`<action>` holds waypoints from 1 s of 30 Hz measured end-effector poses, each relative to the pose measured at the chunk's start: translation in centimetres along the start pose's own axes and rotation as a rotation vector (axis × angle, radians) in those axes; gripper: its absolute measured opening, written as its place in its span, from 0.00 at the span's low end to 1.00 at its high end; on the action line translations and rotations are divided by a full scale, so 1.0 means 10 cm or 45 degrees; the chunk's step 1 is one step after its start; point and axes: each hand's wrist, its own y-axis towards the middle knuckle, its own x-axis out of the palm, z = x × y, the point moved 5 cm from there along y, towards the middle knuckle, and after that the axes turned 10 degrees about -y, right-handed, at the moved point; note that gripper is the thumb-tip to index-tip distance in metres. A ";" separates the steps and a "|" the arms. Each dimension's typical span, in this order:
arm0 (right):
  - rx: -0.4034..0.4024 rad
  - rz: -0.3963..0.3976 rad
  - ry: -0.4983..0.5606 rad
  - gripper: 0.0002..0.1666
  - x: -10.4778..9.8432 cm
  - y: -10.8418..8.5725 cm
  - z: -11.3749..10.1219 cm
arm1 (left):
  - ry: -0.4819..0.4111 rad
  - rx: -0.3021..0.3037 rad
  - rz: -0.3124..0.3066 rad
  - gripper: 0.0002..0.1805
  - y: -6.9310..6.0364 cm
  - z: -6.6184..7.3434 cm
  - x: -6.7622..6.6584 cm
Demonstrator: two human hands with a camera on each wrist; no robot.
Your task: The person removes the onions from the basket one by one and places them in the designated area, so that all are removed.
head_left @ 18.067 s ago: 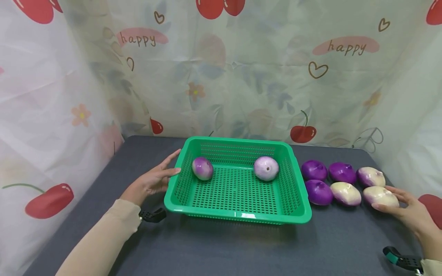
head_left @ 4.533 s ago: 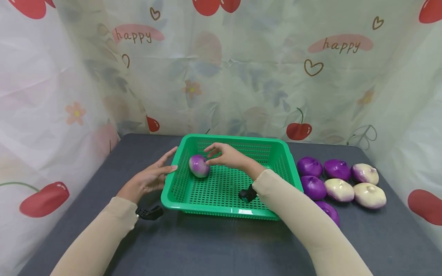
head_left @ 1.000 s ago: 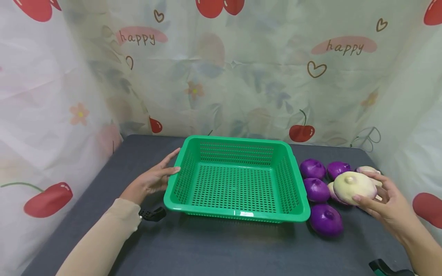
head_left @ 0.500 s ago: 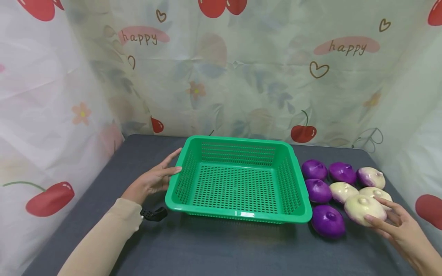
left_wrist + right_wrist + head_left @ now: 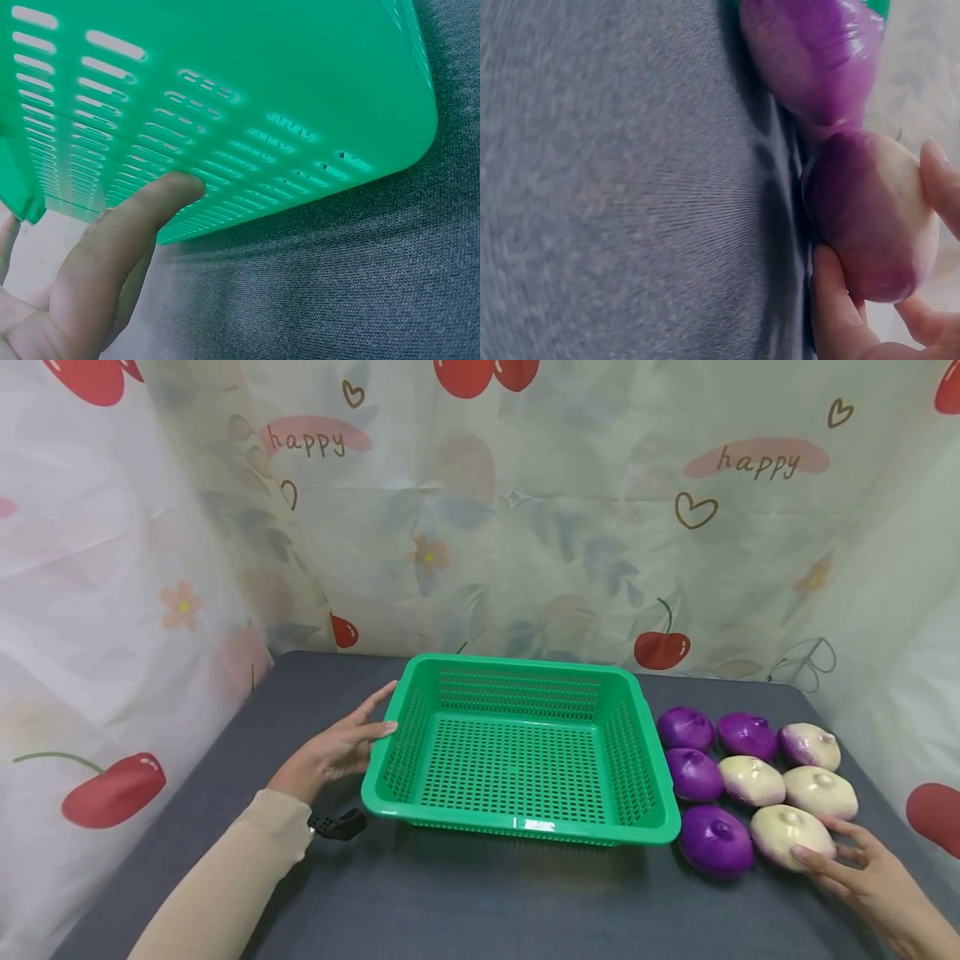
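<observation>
My right hand (image 5: 870,868) holds a glossy purple-and-white turnip-like vegetable (image 5: 791,837), pale side and small nub facing up. It rests at the front of the group, beside a deep purple one (image 5: 715,842). In the right wrist view, fingers and thumb lie around its purple-and-white side (image 5: 870,217), close to another purple vegetable (image 5: 817,56). My left hand (image 5: 337,753) rests against the left side of the green perforated basket (image 5: 521,828), fingers extended. In the left wrist view, a fingertip (image 5: 184,186) touches the basket's slotted outer wall (image 5: 300,67).
Several more purple or pale vegetables (image 5: 753,781) stand in rows right of the basket. Dark grey cloth (image 5: 480,902) covers the table. A printed curtain (image 5: 510,527) hangs behind and along both sides.
Earlier, two vegetables lay in the basket; now its floor is bare. Over the last second, my right hand has lowered the pale one to the front of the group. My left hand stays at the basket.
</observation>
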 end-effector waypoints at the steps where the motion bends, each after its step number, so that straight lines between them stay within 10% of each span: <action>1: -0.001 -0.005 0.001 0.24 0.01 0.00 0.01 | -0.001 0.001 0.000 0.43 0.00 0.00 0.00; 30: -0.122 -0.054 -0.076 0.25 0.05 0.09 0.16 | 0.002 0.006 0.016 0.44 -0.01 0.00 0.00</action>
